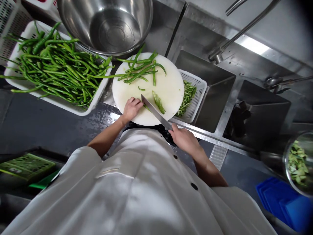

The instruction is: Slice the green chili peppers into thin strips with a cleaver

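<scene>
On a round white cutting board (168,75), my left hand (132,107) presses with curled fingers on a green chili pepper (146,107), mostly hidden under the fingers. My right hand (183,137) is closed around the handle of a knife (156,113). Its blade lies slantwise over the board, the tip close to my left fingertips. Right of the blade is a small pile of sliced green pepper (158,102). Several whole long peppers (144,70) lie across the board's far side, and a short cut piece (141,88) rests near the middle.
A white basket (91,106) heaped with long green peppers stands at the left. Behind the board is a large steel bowl (117,29). A white perforated basket (199,98) with cut pieces sits over the sink (207,107). A bowl of chopped greens (298,163) is far right.
</scene>
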Motion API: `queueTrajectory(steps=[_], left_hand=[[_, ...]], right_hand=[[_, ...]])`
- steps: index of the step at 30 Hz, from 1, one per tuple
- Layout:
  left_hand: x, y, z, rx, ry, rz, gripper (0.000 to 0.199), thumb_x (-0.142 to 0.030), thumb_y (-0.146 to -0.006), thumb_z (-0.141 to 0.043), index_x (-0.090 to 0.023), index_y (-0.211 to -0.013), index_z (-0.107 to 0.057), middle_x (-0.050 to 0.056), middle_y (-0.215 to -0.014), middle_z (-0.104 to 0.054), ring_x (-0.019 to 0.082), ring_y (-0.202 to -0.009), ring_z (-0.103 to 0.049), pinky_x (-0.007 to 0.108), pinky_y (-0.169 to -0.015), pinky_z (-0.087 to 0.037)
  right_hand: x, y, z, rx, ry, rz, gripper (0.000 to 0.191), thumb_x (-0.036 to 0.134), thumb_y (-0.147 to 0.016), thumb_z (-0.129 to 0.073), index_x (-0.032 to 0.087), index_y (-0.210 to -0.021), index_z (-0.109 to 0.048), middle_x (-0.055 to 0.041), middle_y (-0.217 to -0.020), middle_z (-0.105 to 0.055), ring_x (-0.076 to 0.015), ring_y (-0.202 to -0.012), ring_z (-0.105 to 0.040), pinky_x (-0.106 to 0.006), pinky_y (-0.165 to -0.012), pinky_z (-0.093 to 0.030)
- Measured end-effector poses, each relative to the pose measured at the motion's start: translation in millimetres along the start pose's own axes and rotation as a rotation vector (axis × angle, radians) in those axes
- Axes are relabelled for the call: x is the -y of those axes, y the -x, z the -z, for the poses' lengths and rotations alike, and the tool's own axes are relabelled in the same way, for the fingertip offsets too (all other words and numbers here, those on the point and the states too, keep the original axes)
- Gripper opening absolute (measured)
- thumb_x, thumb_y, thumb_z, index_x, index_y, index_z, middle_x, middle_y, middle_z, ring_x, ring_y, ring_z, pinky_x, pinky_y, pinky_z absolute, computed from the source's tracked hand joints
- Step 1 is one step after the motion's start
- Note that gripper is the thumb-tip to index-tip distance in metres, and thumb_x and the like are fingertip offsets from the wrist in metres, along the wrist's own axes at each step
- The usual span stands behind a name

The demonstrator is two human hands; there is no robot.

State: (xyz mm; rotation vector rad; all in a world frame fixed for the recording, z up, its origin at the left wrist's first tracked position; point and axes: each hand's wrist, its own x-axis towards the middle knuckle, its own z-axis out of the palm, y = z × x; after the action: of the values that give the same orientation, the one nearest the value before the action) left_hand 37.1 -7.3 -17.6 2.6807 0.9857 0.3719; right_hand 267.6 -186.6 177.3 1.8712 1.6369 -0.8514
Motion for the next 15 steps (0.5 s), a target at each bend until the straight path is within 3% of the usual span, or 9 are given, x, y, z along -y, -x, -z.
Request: queueTrajectory(steps=[4,9,15], left_hand=[[1,0,-4.8,-0.028,0.036,0.013,0.038,-0.013,-0.106,-0.039,-0.027,-0.114,-0.074,0.009,-0.106,-0.070,0.027,-0.097,-0.050,0.044,-0.083,-0.041],[1,1,-7.9,-0.057,0.084,0.036,0.034,-0.015,-0.104,-0.041,-0.026,-0.110,-0.073,0.010,-0.102,-0.069,0.028,-0.094,-0.051,0.046,-0.083,-0.043],[4,3,0.0,-0.055,0.083,0.015,0.034,-0.020,-0.107,-0.037,-0.020,-0.113,-0.070,0.012,-0.108,-0.067,0.027,-0.098,-0.055,0.044,-0.090,-0.050]], right_hand=[[3,-27,6,-0.015,-0.033,0.046,0.038,0.037,-0.115,-0.032,0.016,-0.142,-0.048,-0.0190,-0.114,-0.077,-0.0314,-0.104,-0.074,-0.034,-0.080,-0.049],[-6,-31,12,-0.020,-0.037,0.090,0.038,0.040,-0.114,-0.035,0.017,-0.141,-0.049,-0.0184,-0.110,-0.077,-0.0320,-0.102,-0.074,-0.034,-0.081,-0.049],[2,-64,7,-0.073,-0.123,0.111,0.043,0.039,-0.114,-0.035,0.014,-0.147,-0.047,-0.0209,-0.117,-0.076,-0.0332,-0.105,-0.073,-0.034,-0.079,-0.046]])
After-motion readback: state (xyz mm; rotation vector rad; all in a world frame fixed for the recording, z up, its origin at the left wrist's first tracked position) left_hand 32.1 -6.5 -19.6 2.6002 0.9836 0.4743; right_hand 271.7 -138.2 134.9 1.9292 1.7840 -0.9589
